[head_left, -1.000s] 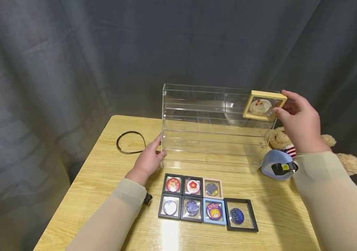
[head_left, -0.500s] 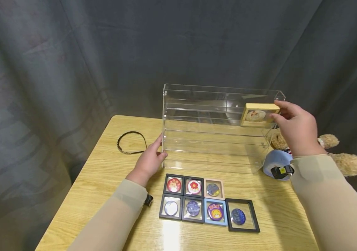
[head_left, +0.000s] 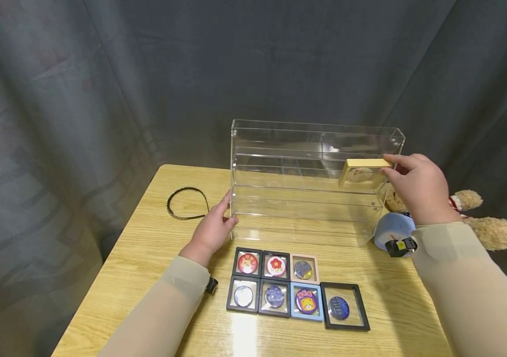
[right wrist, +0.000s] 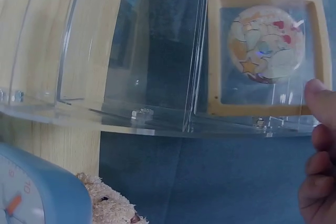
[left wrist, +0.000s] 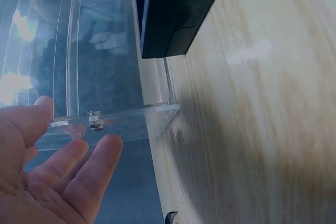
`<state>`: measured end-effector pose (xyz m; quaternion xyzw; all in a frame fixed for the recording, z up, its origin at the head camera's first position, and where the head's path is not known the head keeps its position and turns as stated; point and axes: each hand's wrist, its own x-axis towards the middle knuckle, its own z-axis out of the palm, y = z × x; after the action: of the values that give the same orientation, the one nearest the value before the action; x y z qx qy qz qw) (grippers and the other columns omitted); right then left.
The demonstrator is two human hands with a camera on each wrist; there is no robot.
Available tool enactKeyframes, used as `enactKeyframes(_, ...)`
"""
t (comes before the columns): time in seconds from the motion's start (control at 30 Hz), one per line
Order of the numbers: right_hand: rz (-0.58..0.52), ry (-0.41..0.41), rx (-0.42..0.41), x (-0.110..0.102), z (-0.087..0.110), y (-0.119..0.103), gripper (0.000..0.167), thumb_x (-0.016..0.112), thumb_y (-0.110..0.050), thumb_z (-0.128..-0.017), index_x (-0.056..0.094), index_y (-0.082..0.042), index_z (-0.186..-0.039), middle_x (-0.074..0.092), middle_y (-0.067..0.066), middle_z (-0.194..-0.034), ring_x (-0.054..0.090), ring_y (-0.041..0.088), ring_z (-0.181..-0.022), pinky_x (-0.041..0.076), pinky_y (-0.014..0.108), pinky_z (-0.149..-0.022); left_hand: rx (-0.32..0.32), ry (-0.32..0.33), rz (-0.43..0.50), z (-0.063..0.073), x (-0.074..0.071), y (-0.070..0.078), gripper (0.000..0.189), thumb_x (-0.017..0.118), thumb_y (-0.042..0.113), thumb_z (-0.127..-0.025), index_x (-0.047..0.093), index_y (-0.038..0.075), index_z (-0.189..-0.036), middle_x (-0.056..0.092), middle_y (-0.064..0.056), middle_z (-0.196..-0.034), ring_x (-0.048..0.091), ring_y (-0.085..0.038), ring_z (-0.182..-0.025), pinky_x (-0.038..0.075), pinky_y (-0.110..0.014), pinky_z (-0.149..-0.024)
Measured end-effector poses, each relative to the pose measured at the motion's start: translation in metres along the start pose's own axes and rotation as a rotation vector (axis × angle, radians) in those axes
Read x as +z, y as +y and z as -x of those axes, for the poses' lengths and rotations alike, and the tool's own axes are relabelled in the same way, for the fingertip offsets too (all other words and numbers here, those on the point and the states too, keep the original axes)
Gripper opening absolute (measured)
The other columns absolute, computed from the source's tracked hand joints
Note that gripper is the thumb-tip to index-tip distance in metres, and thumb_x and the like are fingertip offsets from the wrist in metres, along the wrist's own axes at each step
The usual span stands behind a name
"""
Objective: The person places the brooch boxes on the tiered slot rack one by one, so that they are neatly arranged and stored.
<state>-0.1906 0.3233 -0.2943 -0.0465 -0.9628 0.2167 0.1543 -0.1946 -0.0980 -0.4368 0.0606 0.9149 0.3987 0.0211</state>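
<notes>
My right hand (head_left: 424, 186) pinches the right edge of a yellow square display frame (head_left: 367, 163) between thumb and fingers. Inside that frame is a round badge (right wrist: 266, 45) with stars and pale drawings. The frame stands nearly upright at the right end of an upper tier of a clear acrylic stepped rack (head_left: 302, 201). In the right wrist view its lower side is against the clear shelf; whether it bears its full weight there I cannot tell. My left hand (head_left: 210, 228) holds the rack's left side panel (left wrist: 121, 113), thumb on one side and fingers on the other.
Several small framed badges (head_left: 274, 265) lie in two rows before the rack, with a larger black frame (head_left: 346, 325) at their right. A black headband (head_left: 186, 217) lies left. A blue clock (head_left: 393, 228) and a teddy bear (head_left: 494, 233) are at the right.
The right hand has lowered the yellow frame onto the rack's upper tier and tilted it more upright. The left hand stays on the side panel.
</notes>
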Motion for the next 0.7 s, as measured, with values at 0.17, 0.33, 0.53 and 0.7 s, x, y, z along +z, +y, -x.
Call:
enactKeyframes(0.17,0.004,-0.038,0.013,0.000,-0.001,0.002,0.045,0.055,-0.035,-0.102,0.056,-0.016,-0.143,0.053,0.015,-0.110,0.045,0.031,-0.089,0.038,0.043,-0.063,0.007,0.000,-0.006,0.000,0.000,-0.001,0.085,0.065,0.024,-0.098,0.007,0.056,-0.152,0.047,-0.002,-0.149,0.064,-0.026,-0.104,0.053,-0.051,-0.086)
enactKeyframes(0.33,0.007,-0.067,0.031,0.000,-0.002,0.004,0.046,0.054,-0.035,-0.103,0.054,-0.015,-0.145,0.053,0.017,-0.115,0.045,0.033,-0.093,0.040,0.044,-0.065,0.008,-0.006,-0.014,0.000,-0.001,-0.001,0.085,0.064,0.025,-0.099,0.006,0.056,-0.153,0.047,-0.002,-0.149,0.064,-0.026,-0.105,0.053,-0.051,-0.087)
enactKeyframes(0.53,0.008,-0.088,0.022,-0.002,0.000,0.006,0.048,0.053,-0.036,-0.103,0.051,-0.016,-0.147,0.053,0.019,-0.119,0.046,0.035,-0.094,0.042,0.045,-0.066,-0.001,-0.017,-0.021,0.001,-0.001,0.001,0.085,0.063,0.026,-0.099,0.004,0.057,-0.152,0.046,-0.002,-0.150,0.064,-0.026,-0.104,0.053,-0.052,-0.087)
enactKeyframes(0.7,-0.010,-0.062,-0.023,-0.006,0.010,0.004,0.048,0.055,-0.034,-0.102,0.051,-0.017,-0.147,0.054,0.017,-0.115,0.047,0.032,-0.091,0.041,0.045,-0.065,-0.009,-0.020,-0.027,0.002,-0.001,0.001,0.085,0.063,0.027,-0.099,0.003,0.057,-0.152,0.046,-0.002,-0.150,0.064,-0.027,-0.105,0.052,-0.053,-0.088)
